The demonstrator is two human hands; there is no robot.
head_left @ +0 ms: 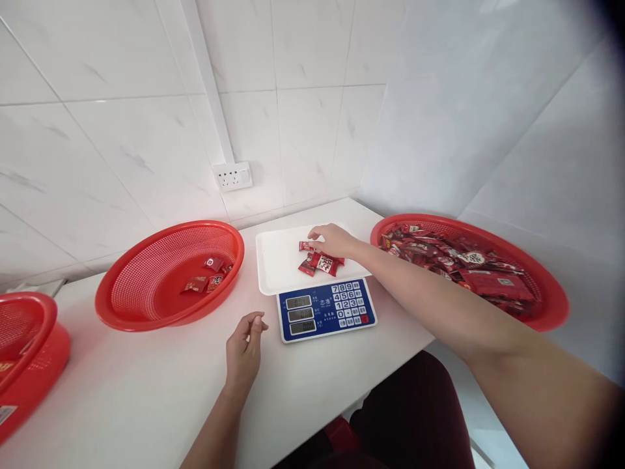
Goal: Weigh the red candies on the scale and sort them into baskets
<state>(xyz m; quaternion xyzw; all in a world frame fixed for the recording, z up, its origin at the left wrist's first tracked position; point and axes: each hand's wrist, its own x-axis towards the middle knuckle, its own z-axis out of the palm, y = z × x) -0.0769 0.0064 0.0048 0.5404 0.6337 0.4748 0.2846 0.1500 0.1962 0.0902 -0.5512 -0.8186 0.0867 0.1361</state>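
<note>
A white scale with a blue key panel [327, 311] stands on the table, a white tray [273, 260] on top of it. Several small red snack packets [325, 263] lie together on that tray. My right hand [334, 240] reaches over the tray from the right, its fingers closed on a small red snack packet [305, 245] just beyond the pile. To the left of the scale's display, my left hand [245, 345] hovers near the tabletop. Its fingers are curled in against the thumb, and nothing shows in them.
On the right, a red basket [556, 312] is heaped with red packets [469, 260]. Another red basket [122, 306] at left holds several packets [208, 277]. A third red basket [43, 365] is cut off at the left edge. A tiled wall with a socket [233, 176] rises behind the table.
</note>
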